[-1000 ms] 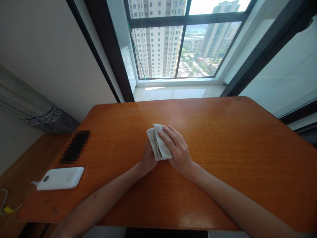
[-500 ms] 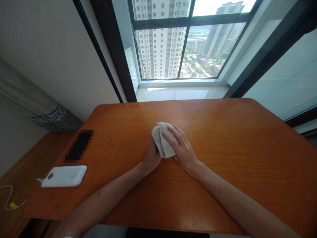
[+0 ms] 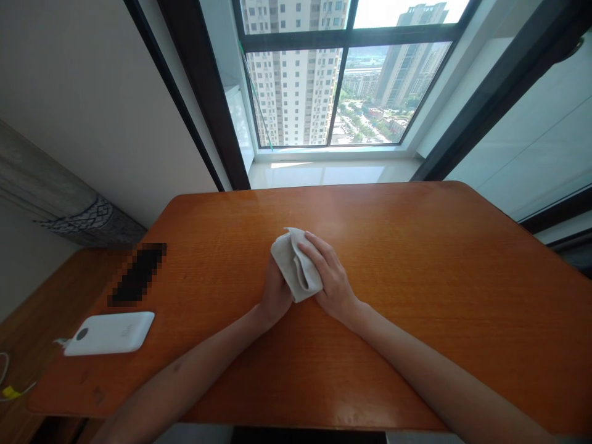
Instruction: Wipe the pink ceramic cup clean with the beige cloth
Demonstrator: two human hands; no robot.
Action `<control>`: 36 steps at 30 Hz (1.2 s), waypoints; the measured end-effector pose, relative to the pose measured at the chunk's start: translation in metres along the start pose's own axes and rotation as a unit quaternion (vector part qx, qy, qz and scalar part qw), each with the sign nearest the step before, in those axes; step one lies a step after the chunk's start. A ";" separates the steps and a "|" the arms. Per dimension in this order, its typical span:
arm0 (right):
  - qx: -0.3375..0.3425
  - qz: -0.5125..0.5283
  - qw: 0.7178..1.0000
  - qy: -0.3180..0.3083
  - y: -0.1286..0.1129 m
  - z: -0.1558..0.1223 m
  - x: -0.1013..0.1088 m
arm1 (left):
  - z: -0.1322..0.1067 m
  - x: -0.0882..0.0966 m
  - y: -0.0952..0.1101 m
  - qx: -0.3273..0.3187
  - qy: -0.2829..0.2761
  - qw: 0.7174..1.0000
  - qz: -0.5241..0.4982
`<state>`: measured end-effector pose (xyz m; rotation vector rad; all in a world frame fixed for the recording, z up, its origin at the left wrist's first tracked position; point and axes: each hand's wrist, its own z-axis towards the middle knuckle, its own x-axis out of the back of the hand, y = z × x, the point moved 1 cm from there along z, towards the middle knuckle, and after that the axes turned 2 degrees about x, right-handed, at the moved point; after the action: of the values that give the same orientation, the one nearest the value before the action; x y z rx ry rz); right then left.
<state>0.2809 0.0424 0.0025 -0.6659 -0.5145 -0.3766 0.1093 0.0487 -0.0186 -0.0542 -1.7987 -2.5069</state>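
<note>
Right hand (image 3: 333,272) presses folded cloth (image 3: 296,265), maybe wipe, against left hand (image 3: 277,291).

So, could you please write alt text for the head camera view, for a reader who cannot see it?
A person's left hand and right hand hold a folded off-white cloth between them at an orange wooden table by a window.

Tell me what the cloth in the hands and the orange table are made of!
The cloth looks like soft woven fabric, maybe cotton or linen: it bends into creases and has a matte surface. The table looks like varnished wood, perhaps a veneer: fine grain lines run across it, and its orange top shines with window light.
</note>
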 end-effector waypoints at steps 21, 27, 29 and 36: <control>0.041 -0.127 0.990 0.040 0.008 0.000 0.004 | -0.001 0.004 -0.005 -0.067 -0.044 0.989 0.124; 0.071 -0.129 0.987 0.059 0.000 -0.002 0.003 | 0.003 0.005 0.014 -0.101 -0.058 0.975 0.192; 0.071 -0.111 0.990 0.041 0.000 -0.001 0.003 | 0.004 0.004 0.018 -0.100 -0.074 0.976 0.178; 0.010 -0.038 0.999 0.019 -0.002 0.001 0.005 | 0.005 0.005 0.013 -0.059 -0.070 0.989 0.113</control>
<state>0.2836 0.0410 0.0073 -0.6206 -0.5068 -0.4538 0.1050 0.0491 -0.0048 -0.4226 -1.5826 -2.4973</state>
